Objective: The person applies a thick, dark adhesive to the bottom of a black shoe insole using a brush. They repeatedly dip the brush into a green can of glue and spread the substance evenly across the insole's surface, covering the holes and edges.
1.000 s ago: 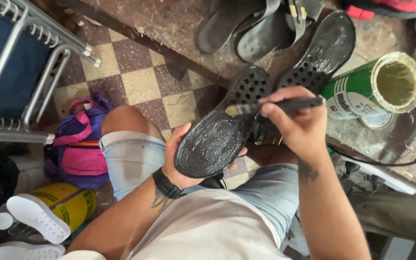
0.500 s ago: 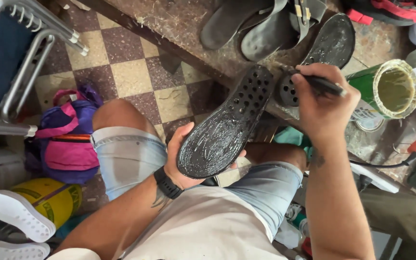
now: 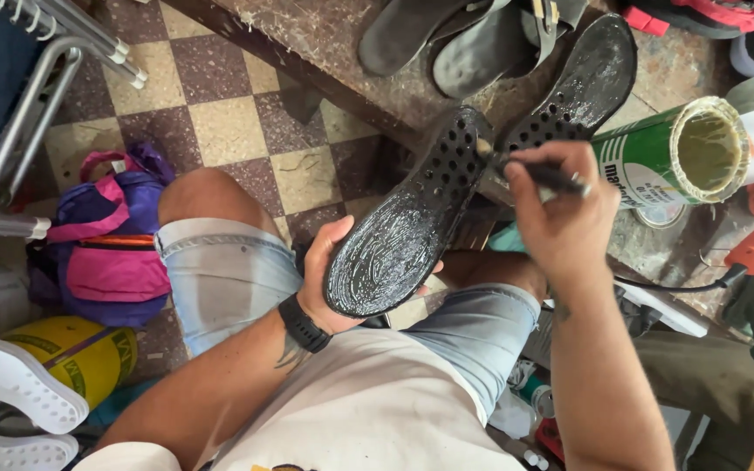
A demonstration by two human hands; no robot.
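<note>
Resting in the left hand (image 3: 329,283), a black perforated sole (image 3: 412,222) sits above the person's lap, its glossy face up, fingers curled under its heel. The right hand (image 3: 560,218) is closed around a small brush (image 3: 530,168) — its tip touches the sole's perforated end. Just beyond lie a second sole (image 3: 582,83) and an open green can (image 3: 674,157) on the workbench (image 3: 333,52).
</note>
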